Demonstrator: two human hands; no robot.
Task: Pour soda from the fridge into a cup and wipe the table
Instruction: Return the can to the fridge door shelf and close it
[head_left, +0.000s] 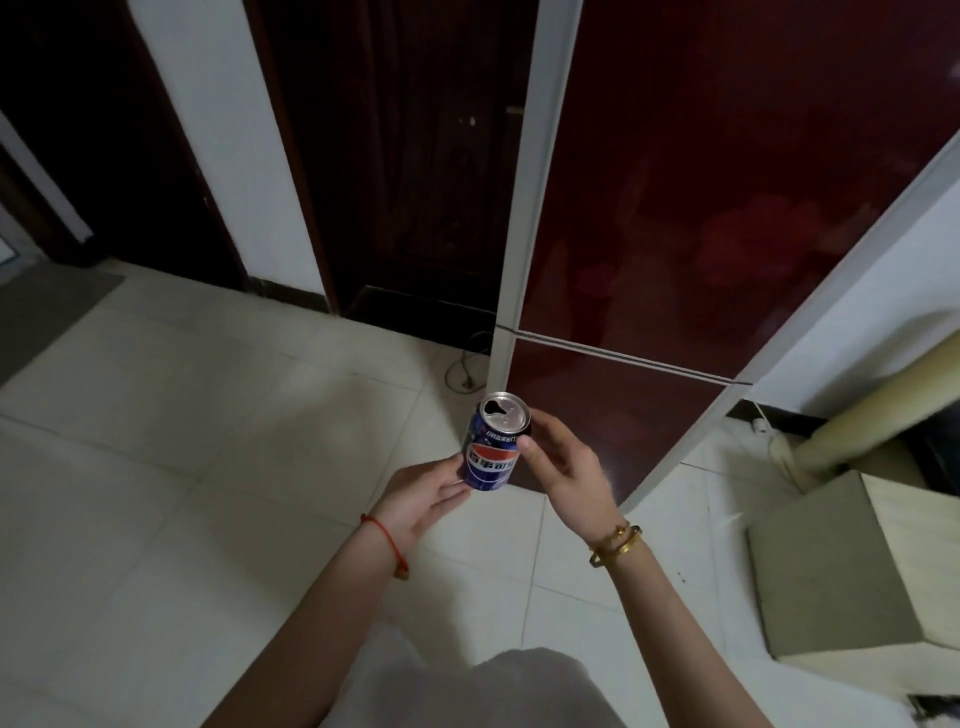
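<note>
A blue soda can (492, 447) with a red, white and blue logo is held upright in front of me, its top opened. My right hand (566, 467) grips the can from the right, thumb on its side. My left hand (428, 493) has its fingers flat against the can's lower left side. Behind the can stands the dark red fridge (701, 208) with both doors closed. No cup or table is in view.
White floor tiles (208, 467) spread to the left and below. A beige box (852, 566) and a rolled mat (883, 400) sit at the right. A dark wooden door (415, 156) is behind on the left; a cable (462, 369) lies by the fridge's corner.
</note>
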